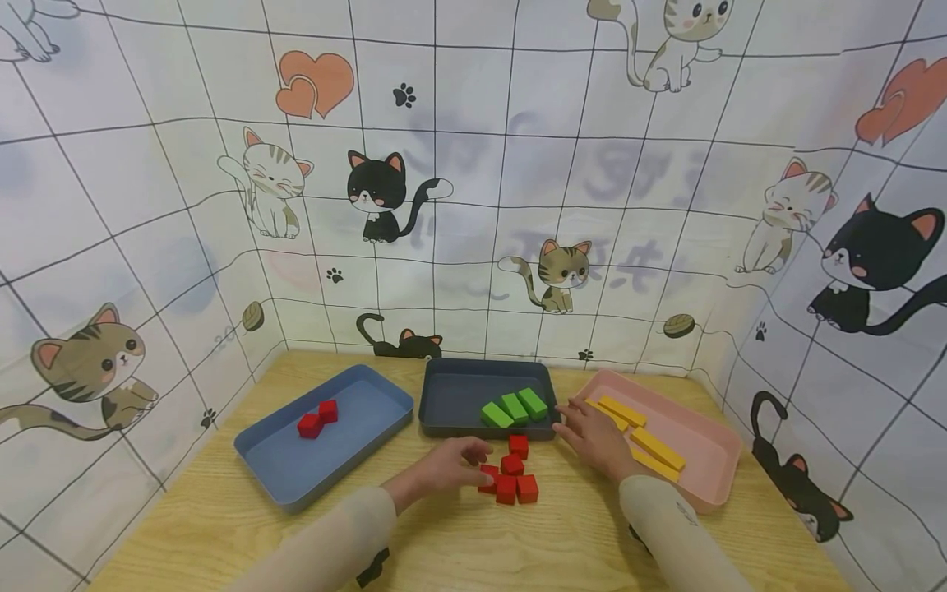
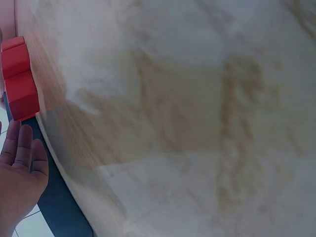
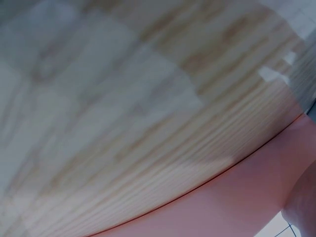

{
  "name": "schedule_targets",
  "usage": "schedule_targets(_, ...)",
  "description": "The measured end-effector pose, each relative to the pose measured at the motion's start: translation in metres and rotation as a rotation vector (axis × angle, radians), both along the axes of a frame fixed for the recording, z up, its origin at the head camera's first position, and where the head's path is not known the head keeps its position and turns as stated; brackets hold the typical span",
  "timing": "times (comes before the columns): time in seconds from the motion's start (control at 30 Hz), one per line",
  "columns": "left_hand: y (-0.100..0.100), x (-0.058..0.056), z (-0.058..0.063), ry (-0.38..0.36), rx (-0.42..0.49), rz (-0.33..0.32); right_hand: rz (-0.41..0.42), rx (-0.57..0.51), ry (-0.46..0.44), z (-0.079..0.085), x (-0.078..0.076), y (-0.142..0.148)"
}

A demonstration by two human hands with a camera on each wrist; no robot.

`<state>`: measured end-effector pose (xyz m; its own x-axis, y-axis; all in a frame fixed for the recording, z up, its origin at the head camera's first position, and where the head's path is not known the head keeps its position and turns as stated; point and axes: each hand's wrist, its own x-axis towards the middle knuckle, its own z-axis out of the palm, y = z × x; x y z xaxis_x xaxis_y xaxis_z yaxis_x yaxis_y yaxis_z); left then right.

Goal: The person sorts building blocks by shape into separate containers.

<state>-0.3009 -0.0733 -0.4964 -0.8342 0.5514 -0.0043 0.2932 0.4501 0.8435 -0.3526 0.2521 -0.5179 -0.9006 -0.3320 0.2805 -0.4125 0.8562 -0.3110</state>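
Note:
My left hand (image 1: 447, 469) is at the left side of a loose group of red cubes (image 1: 506, 488) on the table, thumb tip against the leftmost cube (image 1: 487, 485), with a gap between thumb and forefinger. In the left wrist view the fingers (image 2: 23, 150) stretch toward red cubes (image 2: 22, 96). Over the left edge of the pink tray (image 1: 713, 492), my right hand (image 1: 598, 436) reaches toward the dark tray's right corner, fingers loosely extended and holding nothing visible. Beside it lie yellow sticks (image 1: 658, 448). The right wrist view shows only a blurred part of that hand (image 3: 302, 202).
At the left, a blue tray (image 1: 296, 485) holds two red cubes (image 1: 311, 425). Three green blocks (image 1: 514, 409) lie in the dark grey tray (image 1: 455, 399) at the back middle. A cat-print cloth (image 1: 459, 222) hangs behind and along both sides of the wooden table (image 1: 444, 551).

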Motion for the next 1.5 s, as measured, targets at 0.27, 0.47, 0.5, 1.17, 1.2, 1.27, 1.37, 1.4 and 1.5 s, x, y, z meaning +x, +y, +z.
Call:
schedule_targets(0.27,0.002,0.002,-0.006,0.018,-0.011,-0.019,0.0,0.002,-0.006,0.002,0.001,-0.001)
schedule_targets(0.47,0.001,0.001,-0.008,0.031,-0.018,-0.021,-0.001,0.005,-0.005,0.003,0.0,-0.002)
schedule_targets(0.5,0.0,0.001,-0.009,0.034,-0.014,-0.021,-0.001,0.005,-0.004,0.003,0.001,-0.002)
schedule_targets(1.17,0.001,0.001,-0.012,0.095,-0.043,-0.013,-0.012,0.005,-0.007,0.001,0.0,-0.001)
schedule_targets(1.2,0.001,0.001,-0.012,0.096,-0.044,-0.012,-0.014,0.005,-0.006,0.001,0.0,-0.001)
schedule_targets(1.27,0.001,0.001,-0.013,0.095,-0.046,-0.011,-0.015,0.008,-0.004,0.0,0.0,-0.001)
schedule_targets(1.37,0.001,0.002,-0.012,0.091,-0.046,-0.009,-0.016,0.008,-0.001,0.0,0.0,-0.001)
schedule_targets(1.4,0.001,0.002,-0.013,0.089,-0.048,-0.007,-0.017,0.006,0.0,0.0,0.0,0.0)
schedule_targets(1.5,0.001,0.002,-0.012,0.08,-0.056,-0.005,-0.014,0.004,0.003,-0.001,-0.001,0.0)
